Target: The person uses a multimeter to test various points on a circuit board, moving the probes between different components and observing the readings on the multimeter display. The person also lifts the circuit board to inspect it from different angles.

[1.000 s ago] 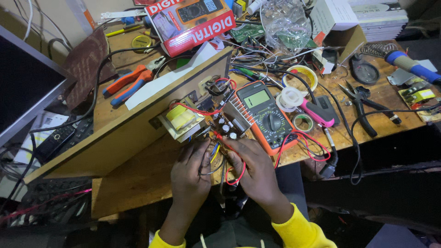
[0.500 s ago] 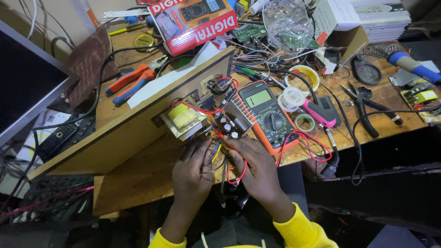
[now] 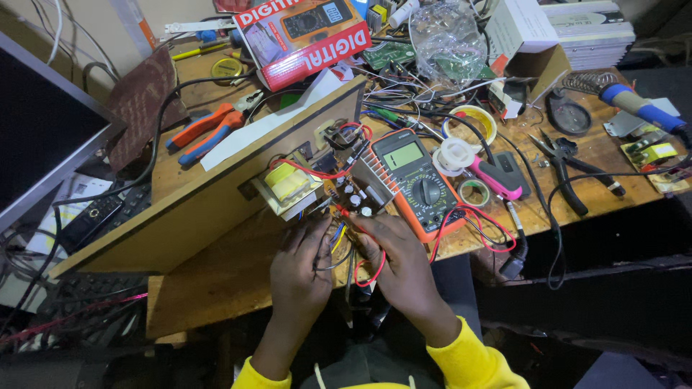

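Circuit board [image 3: 349, 194] with transformer [image 3: 288, 186] sits at table [image 3: 216, 288] front edge, long axis tilted up-right toward the orange multimeter [image 3: 418, 184]. Left hand [image 3: 303, 263] pinches wires under the board; right hand [image 3: 396, 252] holds a red probe [image 3: 346, 214] against it. Pliers [image 3: 205, 130], solder reel [image 3: 455, 153], tape nearby.

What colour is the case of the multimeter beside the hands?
Orange around a dark face, on the rectangular handheld multimeter; head view.
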